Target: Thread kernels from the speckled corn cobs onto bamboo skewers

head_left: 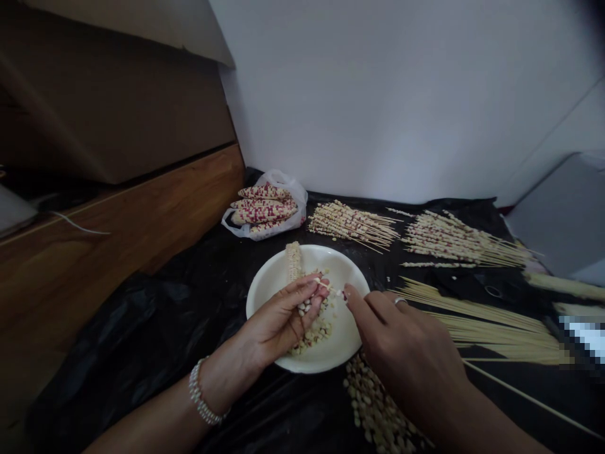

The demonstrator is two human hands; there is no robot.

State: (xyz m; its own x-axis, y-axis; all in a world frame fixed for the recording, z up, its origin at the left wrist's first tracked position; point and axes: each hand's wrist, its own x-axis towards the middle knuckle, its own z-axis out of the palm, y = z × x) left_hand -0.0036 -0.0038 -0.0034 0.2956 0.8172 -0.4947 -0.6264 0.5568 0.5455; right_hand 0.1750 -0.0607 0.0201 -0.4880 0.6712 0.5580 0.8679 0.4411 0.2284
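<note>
Indoors; hands (288, 318) (409, 343) above bowl (270, 290); black plastic (161, 340) beneath.

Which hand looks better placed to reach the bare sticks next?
Most likely the right hand: it is right beside the bare sticks, though its fingertips seem to pinch a kernel-threaded stick. The left hand is farther off, over the bowl, cradling loose kernels.
</note>
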